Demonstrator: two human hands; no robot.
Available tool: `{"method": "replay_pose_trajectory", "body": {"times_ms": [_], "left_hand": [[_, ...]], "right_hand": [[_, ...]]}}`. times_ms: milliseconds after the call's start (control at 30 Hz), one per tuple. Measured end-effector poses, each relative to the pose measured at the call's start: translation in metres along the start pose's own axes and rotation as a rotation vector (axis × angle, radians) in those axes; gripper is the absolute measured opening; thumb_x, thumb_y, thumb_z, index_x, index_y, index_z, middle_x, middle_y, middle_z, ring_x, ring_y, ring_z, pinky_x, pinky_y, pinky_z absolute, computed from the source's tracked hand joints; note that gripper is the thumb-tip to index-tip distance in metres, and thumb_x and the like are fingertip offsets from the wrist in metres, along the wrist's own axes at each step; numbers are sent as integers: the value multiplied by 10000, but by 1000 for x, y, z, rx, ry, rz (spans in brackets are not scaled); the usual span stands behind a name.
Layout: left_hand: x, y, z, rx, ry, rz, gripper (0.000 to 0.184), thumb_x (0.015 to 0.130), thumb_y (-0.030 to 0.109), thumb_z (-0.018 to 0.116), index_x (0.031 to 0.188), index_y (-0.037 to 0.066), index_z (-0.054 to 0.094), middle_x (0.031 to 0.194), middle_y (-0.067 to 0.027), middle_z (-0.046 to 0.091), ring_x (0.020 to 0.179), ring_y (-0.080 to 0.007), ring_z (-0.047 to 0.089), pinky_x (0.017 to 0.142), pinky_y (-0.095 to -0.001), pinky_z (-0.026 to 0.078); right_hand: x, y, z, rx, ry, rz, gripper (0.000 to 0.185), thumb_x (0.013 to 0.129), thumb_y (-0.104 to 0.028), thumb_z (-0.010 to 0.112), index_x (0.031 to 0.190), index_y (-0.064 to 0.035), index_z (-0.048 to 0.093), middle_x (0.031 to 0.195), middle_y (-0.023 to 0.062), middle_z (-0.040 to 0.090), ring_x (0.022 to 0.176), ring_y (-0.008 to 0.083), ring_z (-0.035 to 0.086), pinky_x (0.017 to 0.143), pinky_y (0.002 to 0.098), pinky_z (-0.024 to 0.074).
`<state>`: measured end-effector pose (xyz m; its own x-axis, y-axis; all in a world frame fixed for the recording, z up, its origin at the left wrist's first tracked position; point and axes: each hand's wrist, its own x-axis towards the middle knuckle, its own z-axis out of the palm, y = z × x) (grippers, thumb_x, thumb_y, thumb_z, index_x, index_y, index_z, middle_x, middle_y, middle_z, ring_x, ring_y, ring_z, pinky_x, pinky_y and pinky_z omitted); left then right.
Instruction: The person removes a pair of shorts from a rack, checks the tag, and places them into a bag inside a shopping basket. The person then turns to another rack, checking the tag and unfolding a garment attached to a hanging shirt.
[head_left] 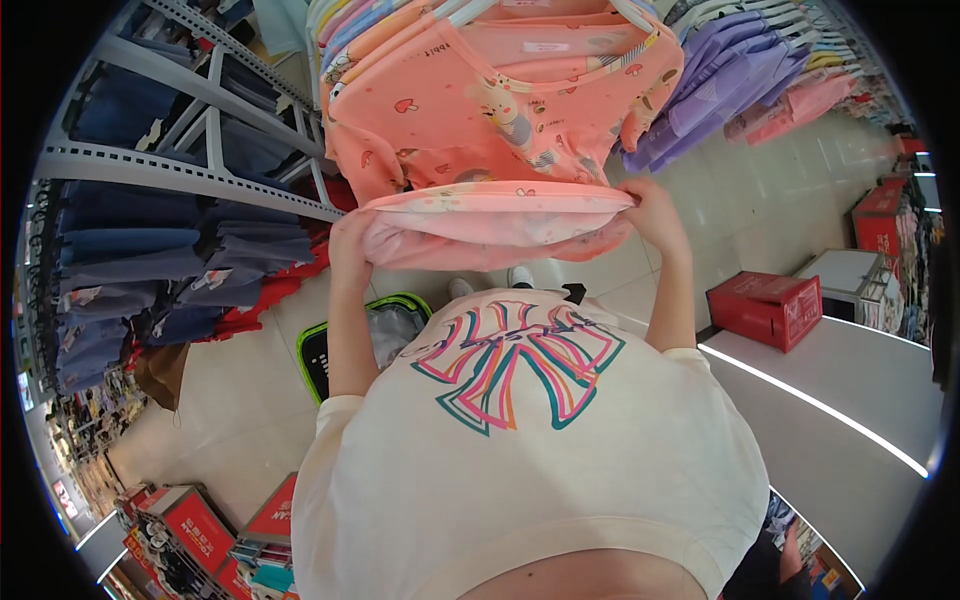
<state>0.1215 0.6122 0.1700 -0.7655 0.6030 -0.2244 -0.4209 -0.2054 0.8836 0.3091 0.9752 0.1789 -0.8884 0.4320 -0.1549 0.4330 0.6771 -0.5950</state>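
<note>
A coral-pink children's top (470,120) with mushroom and animal prints hangs on a white hanger at the front of a row of garments. Its lower edge is lifted toward me, so the paler inside of the hem shows. At the left end of that hem, my left hand (350,242) is closed on the fabric, its fingertips partly hidden by the cloth. My right hand (657,217) pinches the opposite end of the hem. Between the two hands the cloth is stretched wide and sags a little in the middle.
Denim garments (140,240) hang on a grey metal rack at left. Purple tops (720,75) hang at upper right. A black basket with a green rim (312,350) stands on the floor near my feet. A red box (765,308) sits on a grey surface at right.
</note>
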Motion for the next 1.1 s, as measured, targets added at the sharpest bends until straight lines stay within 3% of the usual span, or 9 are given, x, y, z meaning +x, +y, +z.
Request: {"method": "replay_pose_trajectory", "body": {"times_ms": [100, 233, 367, 400, 500, 533, 600, 800, 1100], "left_hand": [[-1, 10, 10, -511, -54, 21, 419, 797, 241, 412, 1119, -18, 480, 1077, -158, 541, 1001, -269, 520, 901, -378, 382], [6, 7, 11, -930, -280, 207, 456, 788, 278, 403, 1121, -28, 466, 1169, -155, 490, 1089, -278, 463, 960, -434, 315], [5, 3, 20, -869, -486, 114, 498, 720, 256, 447, 1142, -7, 464, 1163, -162, 495, 1102, -300, 451, 974, -415, 309], [8, 5, 23, -863, -602, 80, 700, 661, 159, 517, 1296, 26, 256, 1261, -143, 397, 1168, -275, 385, 995, -410, 274], [6, 14, 43, -661, -401, 103, 761, 621, 147, 537, 1305, 19, 230, 1298, -158, 342, 1203, -292, 335, 1013, -393, 242], [4, 21, 55, -566, -340, 96, 892, 585, 127, 572, 1337, 40, 101, 1359, -133, 223, 1255, -280, 239, 1029, -375, 199], [2, 29, 70, -541, -407, 104, 905, 593, 140, 576, 1344, 65, 77, 1350, -102, 217, 1228, -266, 271, 1008, -360, 223], [-2, 24, 65, -516, -429, 84, 865, 602, 142, 575, 1328, 96, 107, 1255, -72, 293, 1049, -219, 420, 815, -285, 389], [-15, 31, 49, -425, -449, 105, 885, 628, 94, 598, 1336, 99, 66, 1271, -108, 272, 1030, -237, 463, 791, -332, 444]], "right_hand": [[-8, -5, -8, 389, 23, -375, 250, 682, -74, 566, 925, -24, 599, 935, 68, 578, 851, 210, 544, 788, 295, 413], [-10, 20, 0, 1354, -215, -204, 349, 804, -188, 519, 1094, 4, 491, 1093, 82, 519, 1016, 206, 486, 891, 333, 361], [-1, -1, 12, 1970, -221, -299, 390, 892, -242, 395, 1195, 3, 401, 1221, 127, 445, 1136, 240, 415, 965, 392, 311], [3, -9, 13, 2114, -257, -322, 383, 905, -232, 364, 1209, 0, 386, 1241, 134, 428, 1155, 247, 400, 976, 403, 302], [15, -26, 16, 2238, -341, -331, 374, 913, -213, 343, 1220, -1, 378, 1242, 140, 427, 1158, 256, 396, 986, 406, 288], [18, -27, 17, 2262, -368, -343, 388, 911, -224, 350, 1227, -1, 368, 1253, 141, 416, 1168, 260, 383, 992, 409, 276], [22, -32, 20, 2307, -426, -362, 416, 906, -246, 363, 1242, -2, 349, 1274, 143, 392, 1189, 270, 357, 1005, 416, 251], [13, -61, 16, 2008, -86, -216, 605, 865, -337, 438, 1318, -13, 199, 1375, 130, 221, 1274, 277, 196, 1040, 427, 142], [14, -73, 23, 1918, -127, -243, 638, 856, -362, 451, 1329, -36, 175, 1382, 113, 204, 1277, 269, 186, 1036, 434, 142]]}}
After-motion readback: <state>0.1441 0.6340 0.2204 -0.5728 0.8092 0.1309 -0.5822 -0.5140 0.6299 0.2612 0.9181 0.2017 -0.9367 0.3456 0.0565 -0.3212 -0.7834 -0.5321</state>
